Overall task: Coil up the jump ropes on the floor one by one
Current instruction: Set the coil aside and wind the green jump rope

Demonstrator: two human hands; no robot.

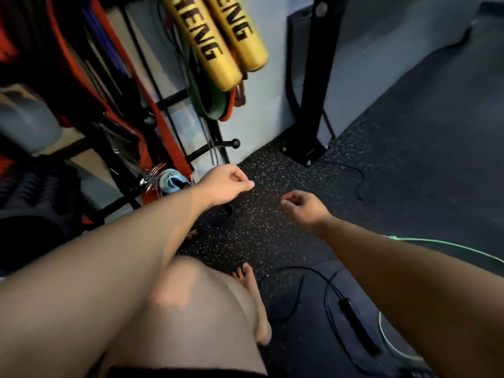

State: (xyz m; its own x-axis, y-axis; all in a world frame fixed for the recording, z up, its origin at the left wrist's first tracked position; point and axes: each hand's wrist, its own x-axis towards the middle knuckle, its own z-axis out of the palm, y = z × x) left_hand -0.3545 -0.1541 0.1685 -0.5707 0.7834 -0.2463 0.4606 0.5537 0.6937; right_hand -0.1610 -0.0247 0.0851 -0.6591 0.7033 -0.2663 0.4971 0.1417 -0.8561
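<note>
My left hand (pixel 226 184) is out over the speckled floor with its fingers curled into a pinch. No rope shows in it, though a small dark shape (pixel 227 210) sits just under the wrist. My right hand (pixel 305 205) is a little to the right and apart from the left, with thumb and fingers loosely pinched on nothing I can see. A black jump rope (pixel 297 293) lies loose on the floor by my bare foot, its black handle (pixel 357 326) under my right forearm. A green rope (pixel 450 244) curves along the right side.
A storage rack (pixel 163 110) stands at the left with red straps, resistance bands and yellow padded sticks (pixel 218 45). A black steel post (pixel 313 105) is bolted to the floor by the wall. A thin black cord (pixel 361 181) lies beyond my right hand.
</note>
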